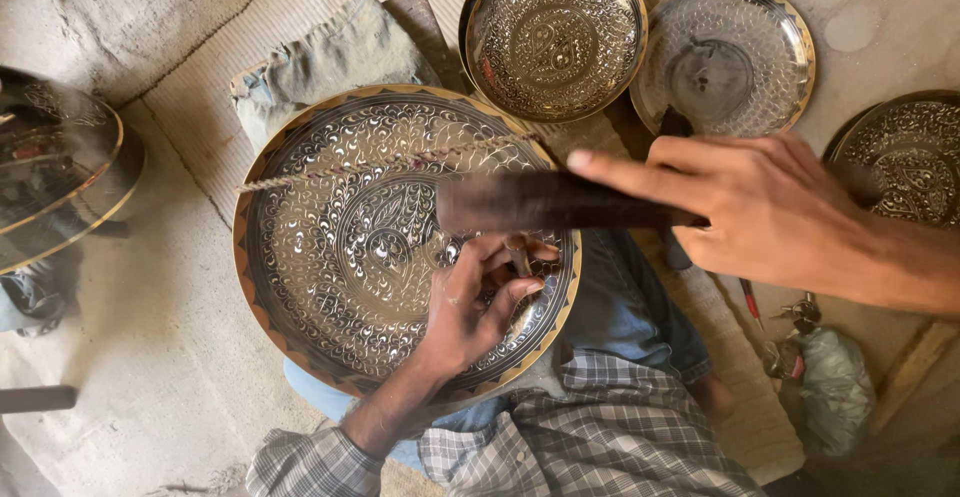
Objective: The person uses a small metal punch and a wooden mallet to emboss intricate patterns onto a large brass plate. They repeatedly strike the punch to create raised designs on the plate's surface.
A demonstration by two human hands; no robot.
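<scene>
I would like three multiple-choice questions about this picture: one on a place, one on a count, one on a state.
1. Where does the big plate rest?
A. on the person's lap
B. on a shelf
C. on a wall hook

2. How many small plates lie side by side at the top?
A. one
B. two
C. five

3. What is the right hand doing?
A. lying flat on the floor
B. gripping a dark mallet
C. holding a cup

Answers:
1 A, the plate covers the knees.
2 B, two round plates lie there.
3 B, fingers wrap the blurred mallet above the left hand, which pinches a small tool.
</scene>
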